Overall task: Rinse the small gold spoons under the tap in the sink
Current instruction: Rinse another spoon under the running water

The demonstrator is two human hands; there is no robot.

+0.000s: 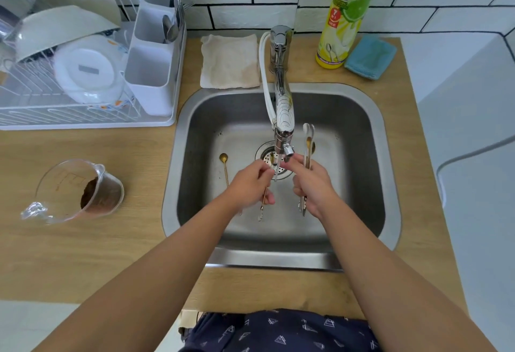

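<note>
**A:** Status of the hands?

**B:** Both over the sink, under the tap. Left hand has its fingers curled round one gold spoon — handle sticks out below the fingers, pointing down toward the near sink wall. Bowl end is hidden behind the fingers.

**A:** Right?

**B:** Right hand grips a bundle of spoons. Bowls stand up above the fingertips, beside the tap's nozzle; handle ends poke out below the palm. Can't count them — at least one gold and a couple pale or silver ones.

**A:** Water running?

**B:** Thin stream comes off the nozzle, falling between the two sets of fingertips, just about touching them.

**A:** Any spoons not in hand?

**B:** One loose gold spoon flat on the sink floor, just left of the left hand's knuckles, bowl away from the person. Near the hand, not touching that I can tell.

**A:** Surroundings?

**B:** Drain sits just beyond the fingertips. Measuring jug with brown powder on the counter, well left of the left hand. Cloth, detergent bottle and blue sponge behind the sink. Dish rack far left.
</note>
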